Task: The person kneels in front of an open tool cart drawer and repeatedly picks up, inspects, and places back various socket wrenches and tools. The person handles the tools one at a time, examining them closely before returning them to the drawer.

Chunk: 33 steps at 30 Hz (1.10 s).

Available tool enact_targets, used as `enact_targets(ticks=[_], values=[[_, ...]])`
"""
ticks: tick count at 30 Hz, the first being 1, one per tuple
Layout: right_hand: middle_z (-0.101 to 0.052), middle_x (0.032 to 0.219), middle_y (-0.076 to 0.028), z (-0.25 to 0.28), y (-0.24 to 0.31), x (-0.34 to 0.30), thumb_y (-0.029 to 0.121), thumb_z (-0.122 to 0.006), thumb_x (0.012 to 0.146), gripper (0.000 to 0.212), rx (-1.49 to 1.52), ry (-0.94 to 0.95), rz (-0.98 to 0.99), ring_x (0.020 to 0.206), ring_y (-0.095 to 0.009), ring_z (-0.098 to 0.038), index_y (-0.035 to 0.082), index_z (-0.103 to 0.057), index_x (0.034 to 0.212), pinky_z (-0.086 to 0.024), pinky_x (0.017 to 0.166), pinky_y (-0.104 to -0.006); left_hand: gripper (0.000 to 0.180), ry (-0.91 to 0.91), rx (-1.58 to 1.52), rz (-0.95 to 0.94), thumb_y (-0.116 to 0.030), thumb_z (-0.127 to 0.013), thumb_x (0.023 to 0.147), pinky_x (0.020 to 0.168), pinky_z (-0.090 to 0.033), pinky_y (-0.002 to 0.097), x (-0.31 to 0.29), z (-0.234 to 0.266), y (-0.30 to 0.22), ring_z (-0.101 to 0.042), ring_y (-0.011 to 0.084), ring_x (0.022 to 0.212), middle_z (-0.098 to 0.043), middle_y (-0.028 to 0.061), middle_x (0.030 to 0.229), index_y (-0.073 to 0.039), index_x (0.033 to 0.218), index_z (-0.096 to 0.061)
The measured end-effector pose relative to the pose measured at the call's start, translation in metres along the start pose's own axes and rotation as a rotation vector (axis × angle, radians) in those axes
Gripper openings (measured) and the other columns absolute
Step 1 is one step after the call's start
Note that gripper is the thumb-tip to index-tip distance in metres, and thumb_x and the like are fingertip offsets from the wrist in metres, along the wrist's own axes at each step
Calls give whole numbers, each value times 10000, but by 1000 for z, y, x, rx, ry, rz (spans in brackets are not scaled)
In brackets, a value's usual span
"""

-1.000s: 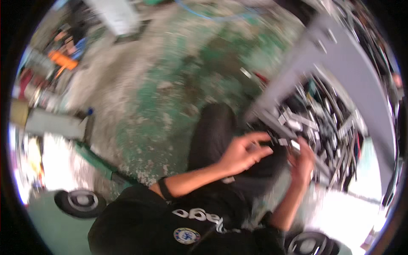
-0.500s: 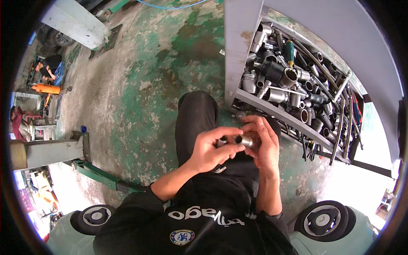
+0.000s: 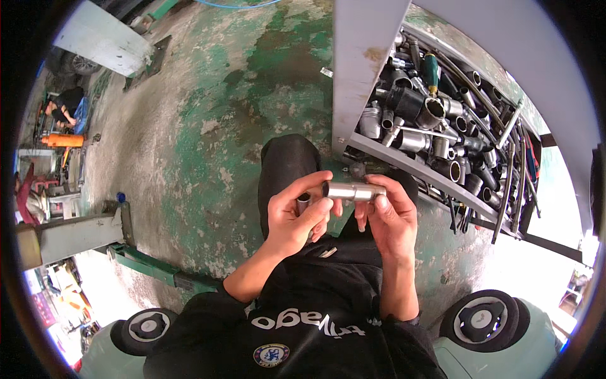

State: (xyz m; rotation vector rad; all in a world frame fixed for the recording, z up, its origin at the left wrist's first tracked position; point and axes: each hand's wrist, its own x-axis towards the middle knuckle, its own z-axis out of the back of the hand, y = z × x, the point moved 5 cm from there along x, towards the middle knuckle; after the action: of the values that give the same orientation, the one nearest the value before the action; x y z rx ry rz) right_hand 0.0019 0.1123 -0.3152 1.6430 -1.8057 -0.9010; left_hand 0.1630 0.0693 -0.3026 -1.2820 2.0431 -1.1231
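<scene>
Silver and pinched at its ends by the left hand [image 3: 290, 218], which also cradles another hollow piece [image 3: 303, 199], and the right hand [image 3: 395, 221], the long socket [image 3: 352, 191] is, I'd say, best kept straight, left of the tool-filled tray [image 3: 413, 164].

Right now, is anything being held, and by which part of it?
A shiny metal socket: the left grip pinches its left end, the right grip its right end. Another metal piece, mostly hidden, sits in the left grip.
</scene>
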Motion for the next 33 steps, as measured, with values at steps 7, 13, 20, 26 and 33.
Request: enact_targets(ticks=[7, 13, 20, 26, 33], values=[[-608, 1227, -200, -17, 16, 1, -29, -584, 934, 459, -206, 61, 204, 1077, -246, -621, -58, -463, 1376, -539, 883, -374, 367, -45, 15, 21, 42, -628, 901, 410, -398, 213, 5, 7, -4, -494, 56, 502, -669, 146, 871, 18, 1257, -543], [-578, 1298, -247, -25, 21, 1, -63, -609, 904, 561, -206, 35, 219, 1205, -291, -578, -29, -390, 1419, -466, 1021, -401, 337, -74, 101, 23, 82, -668, 850, 395, -386, 212, 10, 11, -10, -527, 61, 509, -674, 123, 832, 24, 1168, -574], [-552, 1339, -256, -33, 21, 1, -47, -598, 918, 506, -170, 32, 213, 1212, -312, -573, -35, -414, 1390, -454, 1035, -413, 307, -14, 269, -225, 106, -759, 756, 441, -412, 204, 14, 9, -25, -579, 77, 601, -680, 130, 926, -18, 1007, -633], [-531, 1361, -256, -39, 19, 5, -38, -592, 922, 522, -87, 91, 270, 1237, -339, -553, -25, -389, 1403, -425, 1062, -444, 239, 55, 380, -328, 85, -783, 730, 522, -440, 204, 18, 10, -31, -610, 98, 704, -693, 155, 949, -30, 884, -642], [-527, 1364, -250, -41, 16, 6, -67, -590, 905, 551, -115, 97, 304, 1263, -342, -532, -35, -368, 1408, -415, 1072, -455, 199, -57, 447, -380, 108, -749, 734, 539, -446, 199, 23, 13, -30, -625, 95, 741, -691, 170, 1008, -15, 842, -635]])
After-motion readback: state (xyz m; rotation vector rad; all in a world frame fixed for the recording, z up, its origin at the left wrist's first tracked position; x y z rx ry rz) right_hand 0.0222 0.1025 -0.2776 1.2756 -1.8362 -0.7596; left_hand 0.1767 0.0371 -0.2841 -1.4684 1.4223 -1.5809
